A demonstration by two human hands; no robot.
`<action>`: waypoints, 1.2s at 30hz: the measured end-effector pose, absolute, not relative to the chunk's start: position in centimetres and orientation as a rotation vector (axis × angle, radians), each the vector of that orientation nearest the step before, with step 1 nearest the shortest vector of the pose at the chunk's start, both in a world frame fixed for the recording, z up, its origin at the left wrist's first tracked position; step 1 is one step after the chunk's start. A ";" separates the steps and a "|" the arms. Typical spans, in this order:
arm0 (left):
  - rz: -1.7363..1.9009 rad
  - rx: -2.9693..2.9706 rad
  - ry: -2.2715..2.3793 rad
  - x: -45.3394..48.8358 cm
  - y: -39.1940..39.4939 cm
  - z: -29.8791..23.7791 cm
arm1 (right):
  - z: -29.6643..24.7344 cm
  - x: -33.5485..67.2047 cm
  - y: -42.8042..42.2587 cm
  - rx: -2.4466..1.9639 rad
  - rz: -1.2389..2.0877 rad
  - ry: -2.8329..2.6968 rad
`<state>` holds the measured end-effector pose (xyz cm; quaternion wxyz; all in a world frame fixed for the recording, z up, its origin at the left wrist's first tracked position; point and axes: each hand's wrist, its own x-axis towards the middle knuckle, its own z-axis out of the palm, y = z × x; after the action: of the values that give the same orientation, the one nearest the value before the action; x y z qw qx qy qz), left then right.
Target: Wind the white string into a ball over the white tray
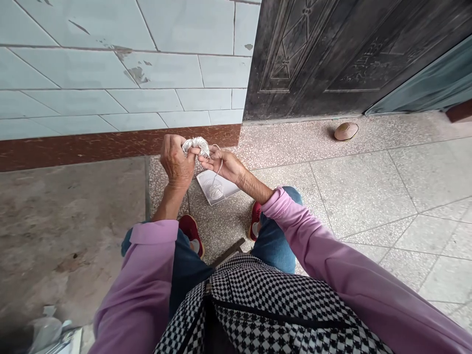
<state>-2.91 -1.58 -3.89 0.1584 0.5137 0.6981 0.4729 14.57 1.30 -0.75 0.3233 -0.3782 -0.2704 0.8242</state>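
Observation:
A looped bundle of white cord (198, 144) is in my left hand (177, 160), whose fingers are closed around its left side and underside. My right hand (229, 166), palm turned up, is at the bundle's right side. Its thumb and fingertips close on the strand coming off the bundle. From there the strand passes over the right fingers and hangs down to a small loose ball of the same cord (216, 190). That ball lies on a flat white sheet or lid (230, 188) on the floor below my hands.
A tiled wall (165, 69) with a brown base rises ahead, with a dark carved door (313, 54) to its right. A rounded pinkish object (346, 131) lies by the door. My red shoes (191, 233) flank the sheet. Plastic and papers (55, 334) lie lower left.

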 end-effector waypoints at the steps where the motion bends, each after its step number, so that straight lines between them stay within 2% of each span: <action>1: 1.348 1.461 2.005 -2.7 -1.4 -3.8 | -0.8 14.6 1.3 -1.008 2.166 -0.687; 7: 1.136 1.421 2.234 -2.0 -0.4 -3.3 | -1.5 15.2 1.1 -1.031 2.118 -0.736; 15: 1.202 1.486 2.234 -2.2 -0.2 -4.0 | -3.2 14.9 1.6 -1.166 1.905 -0.869; 22: 1.215 1.519 2.201 -1.2 -0.9 -4.7 | -2.3 14.9 2.1 -1.011 2.132 -0.581; 27: 1.254 1.563 2.226 -2.4 -0.7 -5.3 | -2.5 14.9 2.0 -0.988 2.115 -0.699; 36: 1.207 1.691 2.070 -1.4 -1.5 -5.9 | -5.6 13.6 1.9 -1.096 1.816 -1.023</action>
<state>-1.42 -1.52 -5.89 0.1043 0.5734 0.7020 0.4093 13.55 1.93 -5.58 0.3832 -0.4298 -0.4012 0.7124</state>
